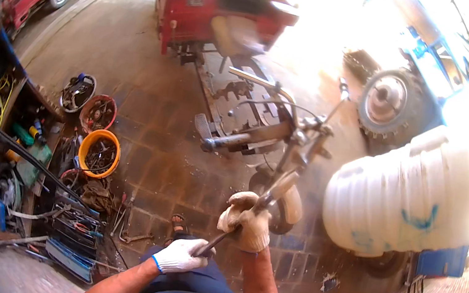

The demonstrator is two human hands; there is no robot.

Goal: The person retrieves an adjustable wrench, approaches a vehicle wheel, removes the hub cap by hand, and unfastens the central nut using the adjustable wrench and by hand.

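No word or number can be read for certain. On the red metal front panel of the cargo bed (pixel 181 19) sits a small rectangular label-like patch (pixel 194 2), possibly printed, though blur hides whatever it bears. The large white ribbed plastic tank (pixel 386 195) carries a curved blue painted stroke (pixel 419 219) and a fainter blue smear (pixel 362 239) lower on its side; neither makes a legible character.

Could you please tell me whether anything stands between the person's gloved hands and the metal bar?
Nothing visible does beyond the white gloves: the left hand grips the metal bar near its lower end, and the right hand holds it farther up.
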